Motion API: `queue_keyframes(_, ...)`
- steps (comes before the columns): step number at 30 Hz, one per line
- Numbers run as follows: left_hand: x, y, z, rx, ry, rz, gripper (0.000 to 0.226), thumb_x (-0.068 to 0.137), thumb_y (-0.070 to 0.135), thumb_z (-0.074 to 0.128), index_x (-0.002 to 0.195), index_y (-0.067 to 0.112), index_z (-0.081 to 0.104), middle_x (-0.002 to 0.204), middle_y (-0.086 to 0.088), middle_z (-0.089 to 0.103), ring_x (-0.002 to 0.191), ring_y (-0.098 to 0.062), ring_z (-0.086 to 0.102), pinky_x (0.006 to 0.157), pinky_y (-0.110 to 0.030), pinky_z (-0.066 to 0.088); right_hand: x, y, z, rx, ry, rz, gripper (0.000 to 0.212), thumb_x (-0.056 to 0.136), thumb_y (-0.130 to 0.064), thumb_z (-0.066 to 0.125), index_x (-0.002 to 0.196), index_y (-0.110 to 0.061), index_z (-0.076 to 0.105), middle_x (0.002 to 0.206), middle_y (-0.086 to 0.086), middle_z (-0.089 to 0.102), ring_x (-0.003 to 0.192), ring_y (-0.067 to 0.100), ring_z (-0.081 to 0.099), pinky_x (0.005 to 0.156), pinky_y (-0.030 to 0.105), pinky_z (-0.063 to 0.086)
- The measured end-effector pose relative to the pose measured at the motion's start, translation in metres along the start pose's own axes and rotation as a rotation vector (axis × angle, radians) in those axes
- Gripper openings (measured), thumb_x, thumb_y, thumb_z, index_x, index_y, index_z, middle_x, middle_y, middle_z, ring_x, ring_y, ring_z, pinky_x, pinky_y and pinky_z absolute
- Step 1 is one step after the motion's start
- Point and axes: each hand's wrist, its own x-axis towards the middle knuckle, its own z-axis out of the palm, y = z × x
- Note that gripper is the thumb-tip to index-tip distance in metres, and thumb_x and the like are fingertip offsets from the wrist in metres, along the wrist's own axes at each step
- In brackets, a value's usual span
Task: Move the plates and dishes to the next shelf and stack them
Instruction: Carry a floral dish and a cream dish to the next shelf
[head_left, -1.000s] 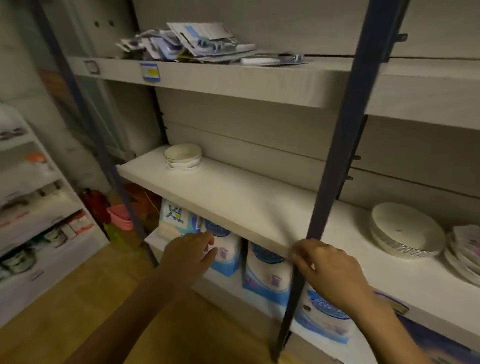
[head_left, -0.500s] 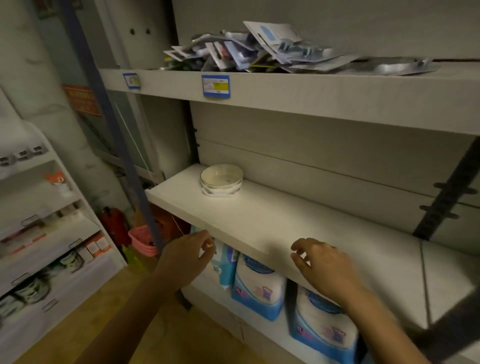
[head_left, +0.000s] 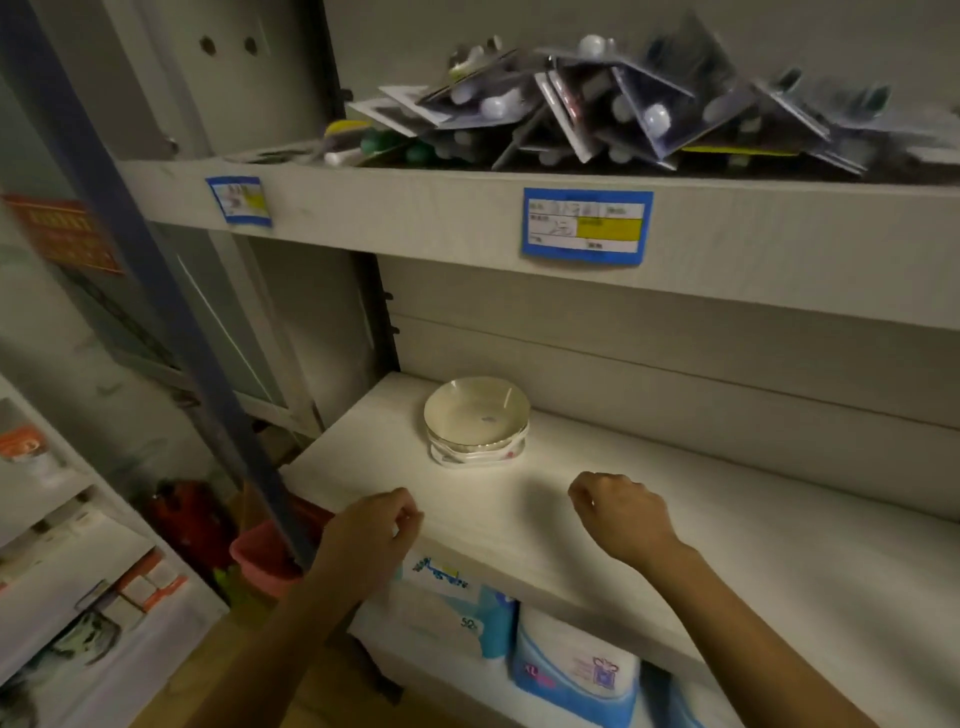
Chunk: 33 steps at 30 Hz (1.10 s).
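Two empty grips at the white shelf (head_left: 779, 545). Left hand (head_left: 371, 540) at the front edge, grip loosely curled, touching nothing. Behind and to its right, small stack of shallow bowls (head_left: 477, 415) on the shelf near the left end. Right hand (head_left: 621, 512) above the shelf, also loosely curled.

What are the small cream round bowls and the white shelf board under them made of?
The small cream round bowls look like glazed ceramic, possibly melamine: glossy, bright glints on the rim. The white shelf board looks like laminated wood board: matte, faint grain streaks, thick squared edge.
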Motion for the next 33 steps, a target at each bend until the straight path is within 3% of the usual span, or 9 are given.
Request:
queue_keyframes(4, 0.047, -0.040, -0.008, -0.011, -0.052, 0.079, 0.012, 0.092, 0.034, 0.047, 0.085, 0.025, 0.051, 0.070, 0.014, 0.049, 0.075, -0.006, 0.053, 0.077, -0.019, 0.046, 0.049, -0.033, 0.013, 0.068, -0.007, 0.181, 0.044, 0.098, -0.042, 0.026, 0.110, -0.014, 0.058, 0.112, 0.009, 0.065, 0.096, 0.028, 0.061, 0.073, 0.033, 0.043)
queue_keyframes(7, 0.074, -0.071, -0.024, 0.014, -0.054, 0.134, 0.018, 0.092, 0.034, 0.047, 0.093, 0.020, 0.057, 0.064, 0.016, 0.046, 0.064, 0.000, 0.046, 0.062, -0.010, 0.036, 0.085, -0.059, 0.020, 0.079, -0.032, 0.314, 0.055, 0.095, -0.053, 0.022, 0.118, -0.012, 0.052, 0.117, 0.010, 0.062, 0.106, 0.029, 0.059, 0.082, 0.036, 0.045)
queue_keyframes(10, 0.093, -0.098, -0.039, 0.009, -0.044, 0.186, 0.017, 0.092, 0.034, 0.047, 0.089, 0.021, 0.056, 0.060, 0.014, 0.044, 0.058, -0.001, 0.044, 0.053, -0.011, 0.032, 0.115, -0.078, 0.026, 0.046, -0.074, 0.426, 0.059, 0.093, -0.057, 0.024, 0.121, -0.011, 0.050, 0.119, 0.009, 0.061, 0.108, 0.028, 0.059, 0.082, 0.035, 0.043)
queue_keyframes(14, 0.107, -0.120, -0.041, 0.028, -0.068, 0.246, 0.022, 0.091, 0.036, 0.047, 0.090, 0.017, 0.058, 0.058, 0.015, 0.042, 0.055, 0.001, 0.041, 0.051, -0.012, 0.030, 0.134, -0.091, 0.035, -0.014, -0.141, 0.536, 0.049, 0.094, -0.047, 0.031, 0.120, -0.013, 0.056, 0.119, 0.006, 0.062, 0.109, 0.024, 0.058, 0.083, 0.029, 0.042)
queue_keyframes(18, 0.120, -0.134, -0.036, 0.055, -0.128, 0.266, 0.019, 0.091, 0.038, 0.045, 0.088, 0.022, 0.056, 0.071, 0.013, 0.053, 0.057, -0.001, 0.041, 0.051, -0.011, 0.028, 0.143, -0.099, 0.038, 0.132, -0.130, 0.667, 0.038, 0.094, -0.032, 0.036, 0.117, -0.012, 0.058, 0.119, 0.008, 0.061, 0.110, 0.025, 0.057, 0.081, 0.028, 0.041)
queue_keyframes(22, 0.138, -0.142, -0.036, 0.074, -0.179, 0.270, 0.019, 0.091, 0.037, 0.045, 0.083, 0.022, 0.053, 0.084, 0.004, 0.065, 0.070, -0.011, 0.056, 0.058, -0.021, 0.039, 0.143, -0.100, 0.027, 0.236, -0.096, 0.685, 0.042, 0.097, -0.033, 0.030, 0.118, -0.007, 0.055, 0.121, 0.013, 0.059, 0.111, 0.029, 0.055, 0.082, 0.031, 0.040)
queue_keyframes(25, 0.158, -0.136, -0.029, 0.023, -0.213, 0.226, 0.026, 0.093, 0.035, 0.042, 0.070, 0.022, 0.046, 0.065, 0.006, 0.053, 0.062, -0.011, 0.050, 0.053, -0.023, 0.036, 0.129, -0.094, 0.020, 0.228, -0.024, 0.665, 0.043, 0.098, -0.036, 0.029, 0.107, -0.006, 0.058, 0.110, 0.013, 0.061, 0.096, 0.030, 0.055, 0.075, 0.030, 0.039)
queue_keyframes(29, 0.195, -0.118, 0.000, -0.027, -0.266, 0.140, 0.042, 0.093, 0.043, 0.038, 0.057, 0.021, 0.038, 0.056, 0.004, 0.044, 0.057, -0.015, 0.045, 0.050, -0.025, 0.030, 0.089, -0.081, 0.010, 0.301, 0.125, 0.704, 0.037, 0.095, -0.030, 0.034, 0.062, -0.014, 0.043, 0.072, 0.006, 0.050, 0.078, 0.030, 0.048, 0.067, 0.030, 0.036)
queue_keyframes(33, 0.224, -0.103, 0.030, -0.064, -0.354, 0.029, 0.054, 0.086, 0.060, 0.037, 0.053, 0.018, 0.037, 0.054, 0.002, 0.041, 0.053, -0.015, 0.042, 0.053, -0.026, 0.033, 0.040, -0.072, 0.003, 0.304, 0.185, 0.788, 0.042, 0.095, -0.027, 0.035, 0.055, -0.017, 0.038, 0.058, 0.001, 0.045, 0.063, 0.025, 0.046, 0.058, 0.031, 0.036)
